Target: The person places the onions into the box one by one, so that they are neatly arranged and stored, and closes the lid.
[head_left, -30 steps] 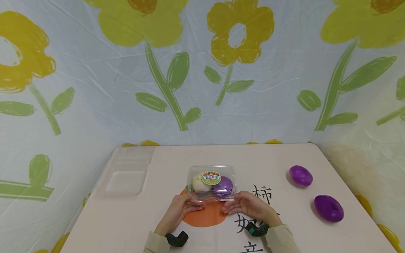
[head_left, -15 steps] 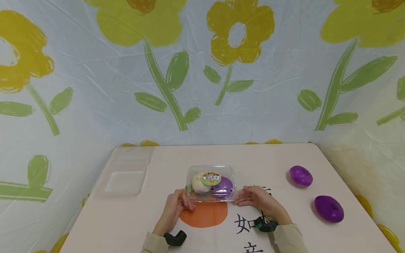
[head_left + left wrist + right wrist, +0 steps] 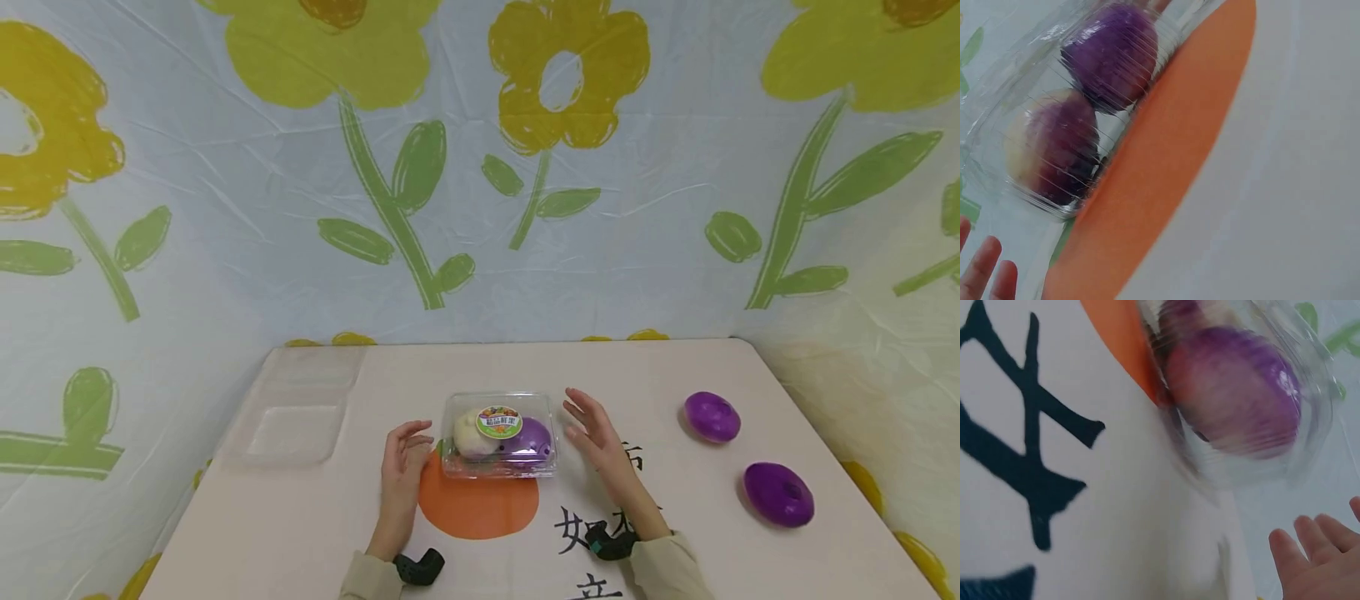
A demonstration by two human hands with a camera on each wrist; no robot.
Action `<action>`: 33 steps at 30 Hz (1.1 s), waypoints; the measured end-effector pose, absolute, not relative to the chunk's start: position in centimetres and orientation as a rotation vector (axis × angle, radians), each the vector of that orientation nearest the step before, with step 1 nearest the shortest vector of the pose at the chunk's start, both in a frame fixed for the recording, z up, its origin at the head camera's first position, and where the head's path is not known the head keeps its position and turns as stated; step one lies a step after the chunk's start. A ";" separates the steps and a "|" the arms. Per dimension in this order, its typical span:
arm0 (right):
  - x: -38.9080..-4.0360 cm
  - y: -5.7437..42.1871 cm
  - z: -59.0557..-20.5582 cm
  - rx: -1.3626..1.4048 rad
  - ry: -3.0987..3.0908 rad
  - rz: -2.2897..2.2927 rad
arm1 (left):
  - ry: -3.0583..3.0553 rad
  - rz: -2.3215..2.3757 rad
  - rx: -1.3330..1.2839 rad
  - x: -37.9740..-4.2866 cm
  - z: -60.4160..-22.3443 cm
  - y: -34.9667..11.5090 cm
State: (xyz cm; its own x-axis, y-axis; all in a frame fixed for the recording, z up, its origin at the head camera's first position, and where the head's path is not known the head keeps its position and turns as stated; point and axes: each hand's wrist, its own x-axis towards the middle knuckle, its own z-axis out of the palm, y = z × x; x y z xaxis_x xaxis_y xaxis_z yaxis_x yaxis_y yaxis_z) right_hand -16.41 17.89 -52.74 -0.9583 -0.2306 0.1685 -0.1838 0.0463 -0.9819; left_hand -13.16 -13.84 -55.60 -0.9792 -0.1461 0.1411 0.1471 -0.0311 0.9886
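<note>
A closed clear plastic clamshell box (image 3: 498, 475) with a round fruit sticker (image 3: 500, 422) on its lid sits at mid-table. Inside are two rounded pieces, one pale and purple (image 3: 1054, 147), the other purple (image 3: 1235, 394). My left hand (image 3: 405, 458) is just left of the box, apart from it, fingers loosely bent and holding nothing. To the box's right, my right hand (image 3: 603, 442) is raised with spread fingers and an unfilled palm. Fingertips (image 3: 985, 259) show low in the left wrist view; fingers (image 3: 1313, 540) show low in the right wrist view.
At the table's left lies another clear plastic box (image 3: 296, 433), opened out. On the right are two glossy purple rounded pieces, a farther one (image 3: 712, 417) and a nearer one (image 3: 778, 495). The tablecloth bears an orange print (image 3: 480, 512) and black characters. A flowered curtain (image 3: 600, 283) encloses the table.
Both hands have come off the front corners of the clear box, the left going outward, the right up and outward beside it. The box stays in almost the same place.
</note>
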 end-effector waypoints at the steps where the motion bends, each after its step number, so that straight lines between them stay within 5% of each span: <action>1: -16.4 17.7 -52.7 -0.479 2.269 -2.066 | -2.076 -2.079 -0.070 -13.3 -55.6 -13.8; 7: -16.1 16.8 -53.1 -0.596 2.278 -1.924 | -2.269 -1.959 -0.359 -13.6 -55.8 -13.6; 33: -15.9 15.6 -53.7 -0.309 2.107 -1.772 | -2.404 -1.964 -0.454 -13.7 -55.4 -13.5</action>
State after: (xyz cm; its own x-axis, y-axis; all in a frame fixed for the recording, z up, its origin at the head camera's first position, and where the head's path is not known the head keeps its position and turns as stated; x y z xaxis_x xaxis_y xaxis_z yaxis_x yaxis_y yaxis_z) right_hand -15.89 15.59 -53.73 -0.9077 -0.3960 -0.1384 0.0684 0.1859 -0.9802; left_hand -13.67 -13.50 -55.44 -0.9581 0.2192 0.1843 0.2243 0.1742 0.9588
